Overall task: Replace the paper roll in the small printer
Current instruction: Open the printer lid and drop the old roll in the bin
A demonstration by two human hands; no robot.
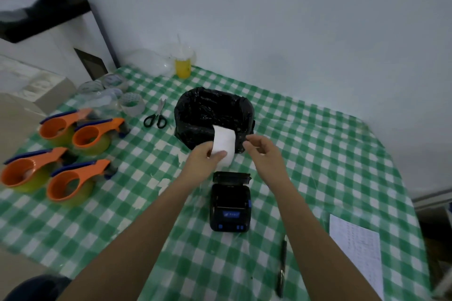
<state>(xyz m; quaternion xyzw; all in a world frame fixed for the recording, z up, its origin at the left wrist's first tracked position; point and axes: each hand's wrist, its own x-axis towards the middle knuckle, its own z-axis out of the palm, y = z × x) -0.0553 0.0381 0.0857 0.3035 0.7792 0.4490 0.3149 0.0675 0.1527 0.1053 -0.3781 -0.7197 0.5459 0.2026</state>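
Note:
A small black printer point(230, 208) with blue buttons sits on the green checked tablecloth, its lid point(231, 176) flipped open toward the far side and its paper bay showing dark. Above it my left hand point(205, 156) grips a white paper roll point(223, 148), a loose strip of paper rising from the roll. My right hand point(260, 148) hovers just right of the roll with fingers curled and thumb and forefinger close together; nothing shows in it.
A bin lined with a black bag point(214, 117) stands right behind the roll. Scissors point(156, 115), clear tape rolls point(130, 103) and several orange tape dispensers point(73, 178) lie at left. A pen point(281, 266) and printed sheet point(354, 249) lie at right. A yellow cup point(183, 66) stands at the back.

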